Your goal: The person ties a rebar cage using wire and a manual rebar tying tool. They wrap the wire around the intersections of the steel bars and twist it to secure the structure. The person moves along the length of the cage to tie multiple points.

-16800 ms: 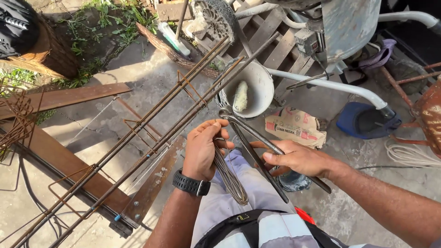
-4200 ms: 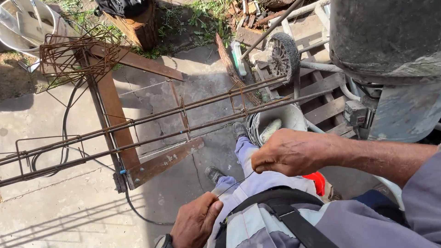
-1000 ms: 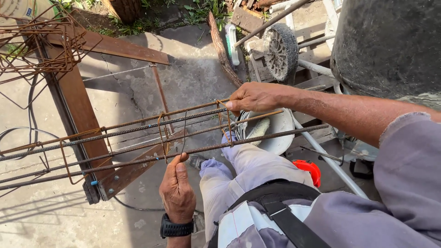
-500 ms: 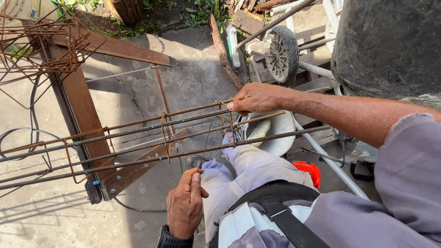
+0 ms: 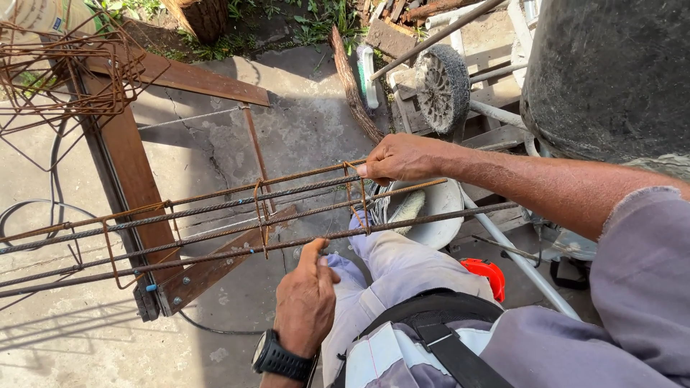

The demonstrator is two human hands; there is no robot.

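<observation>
Head view, looking down over the person's lap. A rebar cage [image 5: 215,223] of long ribbed bars tied with rusty square stirrups lay roughly level across the scene, running from the left edge to right of centre, resting over a rusted steel frame [image 5: 133,172] on the concrete ground [image 5: 65,338].

The right hand [image 5: 402,156] reached out to the far side of the cage, fingers curled down and closed over the top bar just beside a stirrup [image 5: 356,197]; thumb tucked under, grip looked firm. The left hand [image 5: 305,298], with a black wristwatch [image 5: 277,357] on the wrist, was near the body, just under the nearest bar; thumb and fingers were drawn together as if pinching something thin, but what it held could not be made out.

A second stirrup [image 5: 260,215] sat to the left of the first, a third farther left near the frame.

Beyond the cage on the right: a white bucket [image 5: 438,215] beside the knee, a small wheel [image 5: 442,86], a large dark drum [image 5: 611,79] at the far right. A heap of loose stirrups [image 5: 65,65] lay at the far left. An orange object [image 5: 485,276] showed at the hip.
</observation>
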